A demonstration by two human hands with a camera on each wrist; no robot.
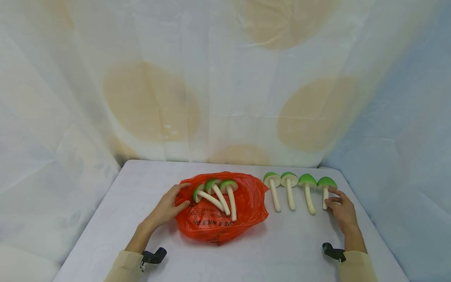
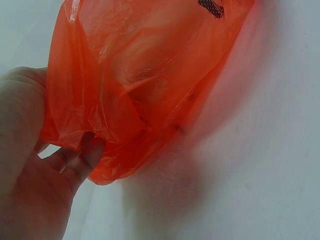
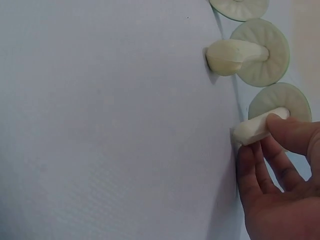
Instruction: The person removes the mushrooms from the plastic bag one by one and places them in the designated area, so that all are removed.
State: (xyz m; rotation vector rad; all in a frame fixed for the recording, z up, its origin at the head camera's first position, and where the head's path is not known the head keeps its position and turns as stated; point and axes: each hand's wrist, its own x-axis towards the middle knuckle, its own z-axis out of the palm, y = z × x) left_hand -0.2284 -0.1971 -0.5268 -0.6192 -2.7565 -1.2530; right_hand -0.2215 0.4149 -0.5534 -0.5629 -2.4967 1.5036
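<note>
At the left side of a crumpled red plastic bag (image 1: 246, 188), my left hand (image 1: 169, 207) grips the bag's edge; in the left wrist view the fingertips (image 2: 94, 150) press into the thin film. Three toy mushrooms with green caps and white stems lie over the bag, among them a left one (image 1: 210, 199) and a right one (image 1: 231, 200). My right hand (image 1: 341, 211) pinches the white stem of the rightmost mushroom (image 1: 327, 182), thumb on one side and fingers under it in the right wrist view.
Between the bag and my right hand, more green mushrooms stand in a row, such as one (image 1: 272, 180) near the bag's right edge and another (image 1: 308, 192) beside the held one. White table (image 1: 289, 250) lies below, with cloth walls (image 1: 239, 98) behind and at both sides.
</note>
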